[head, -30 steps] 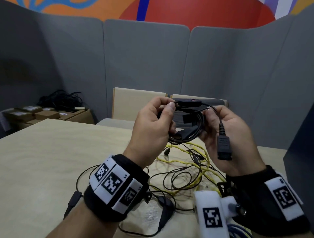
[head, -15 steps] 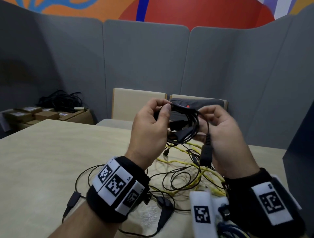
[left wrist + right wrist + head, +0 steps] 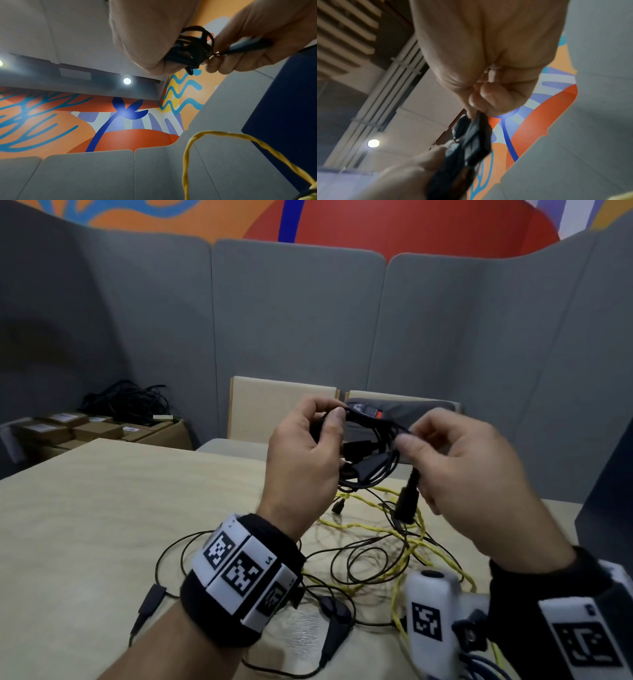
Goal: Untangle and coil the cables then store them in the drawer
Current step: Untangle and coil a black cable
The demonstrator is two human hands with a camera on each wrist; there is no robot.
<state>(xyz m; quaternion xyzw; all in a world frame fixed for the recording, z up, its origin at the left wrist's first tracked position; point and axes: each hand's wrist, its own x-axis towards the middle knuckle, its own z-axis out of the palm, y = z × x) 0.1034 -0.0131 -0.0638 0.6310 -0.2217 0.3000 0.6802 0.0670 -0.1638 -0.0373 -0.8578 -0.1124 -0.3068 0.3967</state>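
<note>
Both hands are raised above the table, working one black cable coil [image 3: 371,460]. My left hand [image 3: 305,453] grips the coil's left side between thumb and curled fingers; the left wrist view shows the same black cable coil [image 3: 192,50] held in that hand. My right hand [image 3: 455,470] pinches the cable's loose end beside the coil, and its black plug [image 3: 407,503] hangs below the fingers. The right wrist view shows that black plug [image 3: 476,139], blurred, under the curled fingers. A tangle of thin black cables [image 3: 359,559] and a yellow cable [image 3: 407,546] lies on the table beneath. No drawer is in view.
The pale wooden table [image 3: 102,525] stretches left. Two chair backs [image 3: 281,402] stand at its far edge before grey partition panels. Cardboard boxes [image 3: 68,428] with a heap of black cables sit at the far left. A dark blue panel [image 3: 613,474] stands at the right.
My right hand has moved up and left along the loose end toward the coil, so the hanging plug has swung in closer to the coil. The left hand keeps its grip.
</note>
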